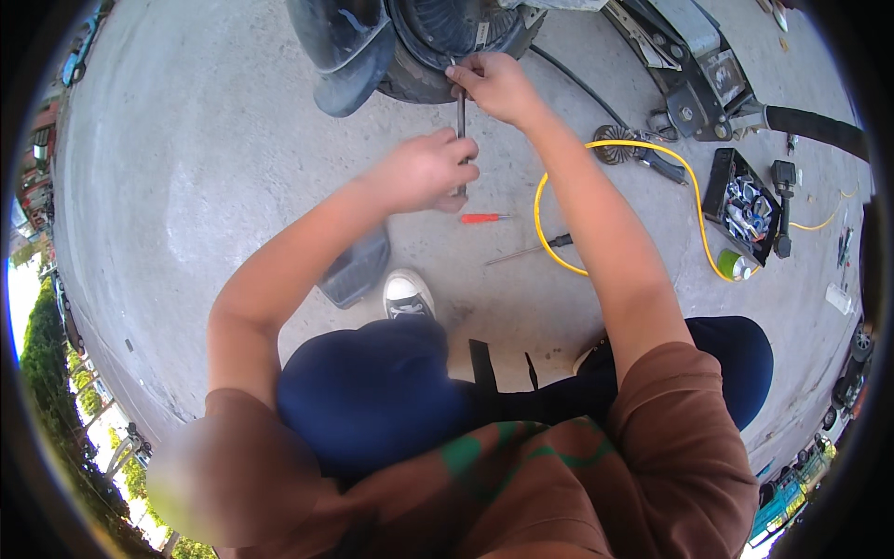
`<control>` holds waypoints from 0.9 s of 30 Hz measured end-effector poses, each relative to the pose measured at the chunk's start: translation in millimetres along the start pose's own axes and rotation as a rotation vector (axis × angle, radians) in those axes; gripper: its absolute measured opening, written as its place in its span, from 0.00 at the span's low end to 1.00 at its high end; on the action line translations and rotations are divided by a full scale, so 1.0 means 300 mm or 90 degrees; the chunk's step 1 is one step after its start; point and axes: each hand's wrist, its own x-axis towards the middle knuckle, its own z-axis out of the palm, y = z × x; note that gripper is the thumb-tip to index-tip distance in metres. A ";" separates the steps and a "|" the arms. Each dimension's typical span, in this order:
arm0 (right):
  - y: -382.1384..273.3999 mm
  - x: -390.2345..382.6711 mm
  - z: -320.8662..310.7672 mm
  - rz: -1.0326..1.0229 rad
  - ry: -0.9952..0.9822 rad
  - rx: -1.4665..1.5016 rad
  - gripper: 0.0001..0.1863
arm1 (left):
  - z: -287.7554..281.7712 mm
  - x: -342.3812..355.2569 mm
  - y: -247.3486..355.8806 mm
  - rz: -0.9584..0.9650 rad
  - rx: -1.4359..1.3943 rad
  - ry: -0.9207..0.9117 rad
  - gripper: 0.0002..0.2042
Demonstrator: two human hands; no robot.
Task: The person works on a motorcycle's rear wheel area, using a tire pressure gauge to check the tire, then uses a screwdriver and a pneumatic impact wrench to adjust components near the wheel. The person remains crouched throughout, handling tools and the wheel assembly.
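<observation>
My left hand [430,172] is closed around the lower end of a thin dark metal rod-like tool [461,118]; its exact kind is not clear. The fingers of my right hand [492,88] pinch together at the tool's upper end, against the rim of a round black ribbed vehicle part [445,33]. What lies under the right fingertips is partly hidden. A black moulded cover [349,56] sits left of the round part. Below my left hand, a red-handled screwdriver [480,219] lies on the concrete floor.
A long black-handled screwdriver [531,250] lies inside a yellow hose loop [538,210]. Farther right are a black tray of metal parts [748,207], a green can [733,265], a black-handled tool [784,200] and a metal frame [694,70]. A dark plastic piece [358,267] lies beside my shoe.
</observation>
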 end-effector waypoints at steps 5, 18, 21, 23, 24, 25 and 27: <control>0.025 0.017 -0.026 -0.192 0.010 -0.213 0.17 | 0.171 -0.085 0.152 0.068 -0.106 -0.263 0.09; 0.107 0.054 -0.039 -0.590 0.155 -0.432 0.18 | 0.453 -0.126 0.242 0.021 -0.176 -0.336 0.09; 0.085 0.063 -0.063 -0.600 0.097 -0.448 0.17 | 0.374 -0.023 0.136 -0.084 -0.145 -0.165 0.08; 0.071 0.070 -0.089 -0.606 0.053 -0.456 0.17 | 0.324 0.081 0.067 -0.266 -0.182 -0.182 0.11; 0.069 0.073 -0.094 -0.633 0.061 -0.457 0.17 | 0.326 0.115 0.045 -0.258 -0.160 -0.196 0.12; 0.070 0.078 -0.092 -0.661 0.068 -0.455 0.16 | 0.334 0.144 0.026 -0.253 -0.137 -0.210 0.12; 0.072 0.087 -0.079 -0.695 0.080 -0.446 0.16 | 0.356 0.172 0.028 -0.234 -0.093 -0.263 0.13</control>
